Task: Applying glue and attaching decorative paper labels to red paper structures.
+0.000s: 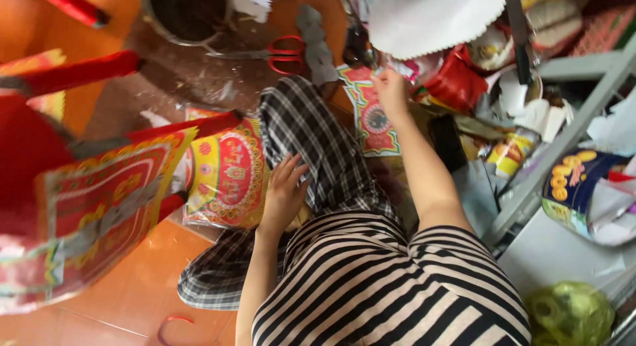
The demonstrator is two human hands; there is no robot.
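1. Right hand [391, 89] is stretched forward over the clutter, fingertips pinched together on a small pale scrap at the top edge of the red-and-green print [372, 117]. What the scrap is: cannot tell, blurred.
2. Left hand [283, 190] lies flat on the plaid knee [311, 137], fingers spread and relaxed, holding nothing.
3. The print lies on the floor just beside the knee, partly under the right forearm. To lift it cleanly I'd pinch near a corner and peel along the sheet, not straight up; thin paper will likely crease.
4. Left hand is free to pin the near edge if the sheet slides.
5. Edges: scissors [281, 53] lie open-handled near the print, blades pointing left toward the pot [185, 14]. White scalloped paper [430, 18] overhangs the reach. Grey shelf frame [563, 140] boxes in the right side.
6. Room: bare orange tile [142, 286] at lower left; red stool legs [79, 71] crowd the left.
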